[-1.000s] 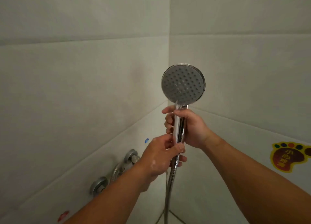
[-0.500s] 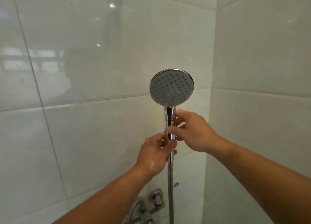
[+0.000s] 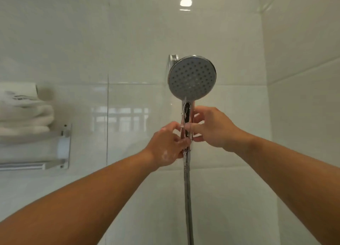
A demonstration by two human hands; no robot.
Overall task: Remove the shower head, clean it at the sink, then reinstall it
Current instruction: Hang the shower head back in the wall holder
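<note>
A round chrome shower head with a grey nozzle face points toward me, held upright in front of the white tiled wall. My left hand grips the lower end of its chrome handle, where the metal hose joins and hangs straight down. Higher up the handle, my right hand pinches it with thumb and fingers. A chrome wall bracket peeks out just behind the head's upper left rim.
A metal towel shelf with folded white towels is fixed to the wall at the left. Glossy white tiles fill the wall, with the corner to the right. A lamp reflection shines near the top.
Both hands have raised the shower head up the wall toward the bracket. My view has tilted up, so the tap is out of sight and the towel shelf has appeared.
</note>
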